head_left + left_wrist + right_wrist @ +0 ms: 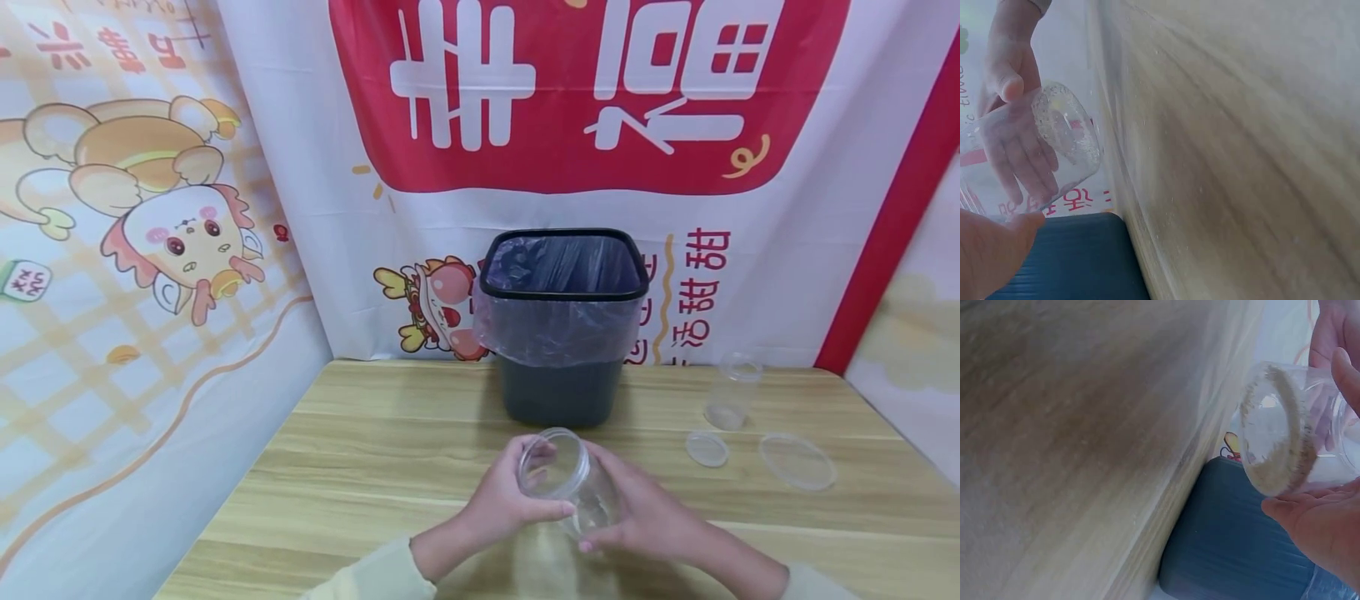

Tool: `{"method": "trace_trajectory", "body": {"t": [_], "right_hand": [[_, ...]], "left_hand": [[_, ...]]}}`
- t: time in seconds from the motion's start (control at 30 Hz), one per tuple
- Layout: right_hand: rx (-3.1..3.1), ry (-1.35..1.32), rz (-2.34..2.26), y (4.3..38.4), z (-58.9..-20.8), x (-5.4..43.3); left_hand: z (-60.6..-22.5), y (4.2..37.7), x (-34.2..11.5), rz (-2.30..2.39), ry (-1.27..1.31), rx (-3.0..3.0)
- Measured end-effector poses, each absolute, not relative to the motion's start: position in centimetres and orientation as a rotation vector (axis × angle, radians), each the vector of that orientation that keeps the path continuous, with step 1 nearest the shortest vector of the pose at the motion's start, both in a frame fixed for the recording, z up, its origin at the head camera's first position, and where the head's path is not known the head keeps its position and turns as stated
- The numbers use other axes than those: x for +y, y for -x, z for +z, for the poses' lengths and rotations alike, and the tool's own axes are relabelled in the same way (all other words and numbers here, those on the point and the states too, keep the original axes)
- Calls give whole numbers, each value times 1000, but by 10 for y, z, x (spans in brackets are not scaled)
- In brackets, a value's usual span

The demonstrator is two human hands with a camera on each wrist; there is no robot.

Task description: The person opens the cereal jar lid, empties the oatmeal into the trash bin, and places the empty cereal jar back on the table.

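A clear plastic jar point(592, 500) is tilted between the two hands over the front of the table, its mouth toward the bin. No lid covers the mouth. The left hand point(504, 496) holds it near the rim, thumb across the near side. Around the lower part, the right hand point(637, 512) grips it, thumb by the base and fingers along the far side. In the right wrist view, pale beige crumbs point(1279, 462) cling inside the jar's bottom.
A dark bin point(558, 387) lined with a clear bag stands just beyond the hands. Rightward on the wood-look table point(360, 467) are a smaller clear container point(727, 400), a small round lid point(707, 448) and a larger clear disc point(797, 461). Printed cloths hang behind and at left.
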State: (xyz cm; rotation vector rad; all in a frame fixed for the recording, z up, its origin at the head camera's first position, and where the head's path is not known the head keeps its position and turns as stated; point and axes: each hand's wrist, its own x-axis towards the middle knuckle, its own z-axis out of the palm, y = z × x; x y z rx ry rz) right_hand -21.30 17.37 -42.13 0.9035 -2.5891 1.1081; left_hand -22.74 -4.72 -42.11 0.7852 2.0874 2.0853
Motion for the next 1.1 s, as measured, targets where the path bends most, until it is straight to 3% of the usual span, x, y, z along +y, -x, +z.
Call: {"method": "trace_trajectory", "body": {"t": [0.63, 1.1], "right_hand": [[-2499, -833, 1188, 214, -434, 168], [-2528, -775, 1225, 213, -425, 174]], "left_hand": [[-418, 224, -41, 2139, -776, 1953], [-408, 234, -59, 2032, -921, 2088]]}}
